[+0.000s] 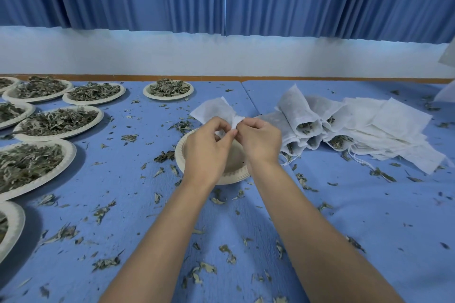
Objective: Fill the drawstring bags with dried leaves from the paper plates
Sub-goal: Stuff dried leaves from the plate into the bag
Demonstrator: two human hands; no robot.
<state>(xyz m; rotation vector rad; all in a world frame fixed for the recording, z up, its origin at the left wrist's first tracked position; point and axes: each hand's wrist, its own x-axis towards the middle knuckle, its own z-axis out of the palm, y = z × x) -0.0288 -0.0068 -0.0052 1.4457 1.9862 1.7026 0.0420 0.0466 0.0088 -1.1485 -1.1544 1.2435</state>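
The left hand (pixel 206 152) and right hand (pixel 261 140) pinch the mouth of a white drawstring bag (pixel 214 108) above the empty paper plate (pixel 234 176) (apparently a stack). Left of that plate sit full plates (pixel 99 115) of dried leaves (pixel 59 119). Right of it lie filled bags (pixel 300 115) beside flat bags (pixel 394 125).

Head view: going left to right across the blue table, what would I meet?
Paper plates of dried leaves → left hand → right hand, both pinching one drawstring bag → rolled filled bags → flat bags.
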